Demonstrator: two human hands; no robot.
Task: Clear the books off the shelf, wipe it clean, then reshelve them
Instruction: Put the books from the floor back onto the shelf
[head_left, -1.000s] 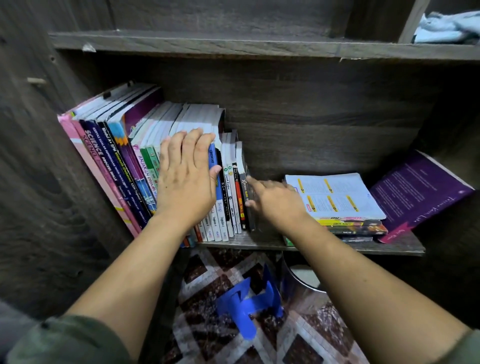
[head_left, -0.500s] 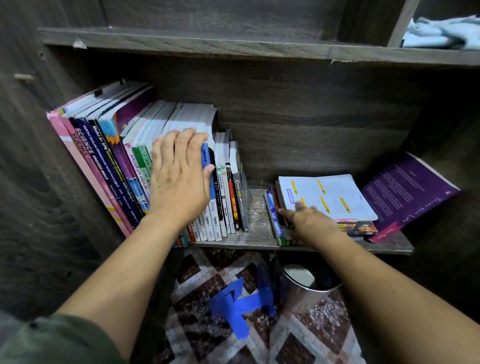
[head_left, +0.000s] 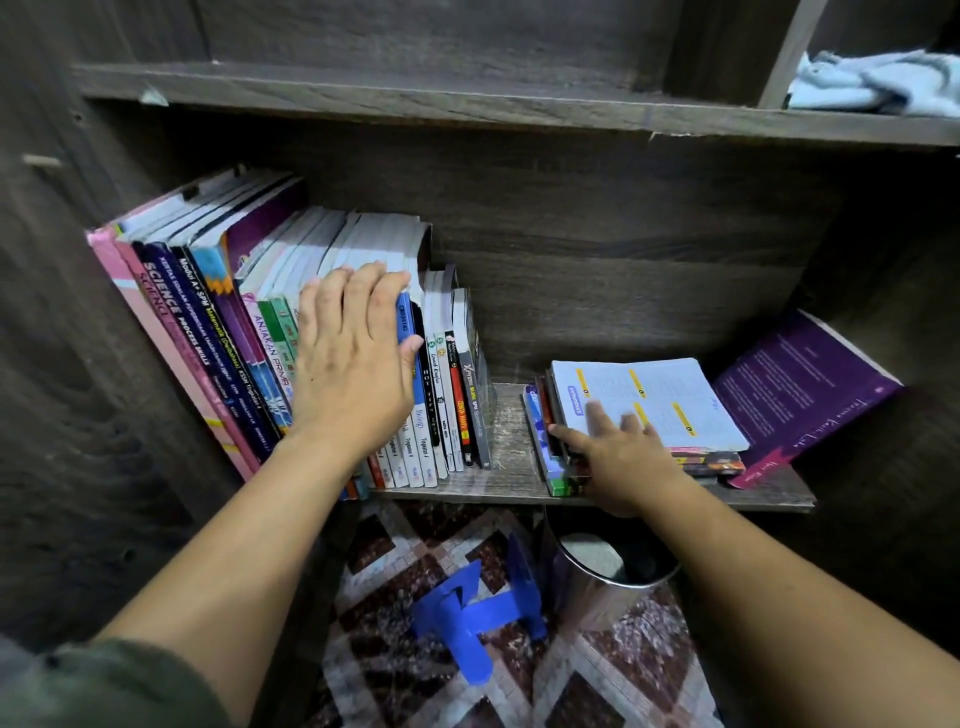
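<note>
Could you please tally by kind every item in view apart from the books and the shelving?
Hands: 2, the left hand and the right hand
Light blue cloth: 1
Blue plastic stool: 1
Metal bin: 1
Total: 5

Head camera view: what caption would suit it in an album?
Left hand flat against a leaning row of books, right hand on a flat stack beside them on a wooden shelf.

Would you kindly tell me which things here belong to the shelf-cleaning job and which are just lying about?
Job: upright books, flat book stack, leaning purple book, shelf, blue cloth.
Lying about: blue plastic object, metal bin.
</note>
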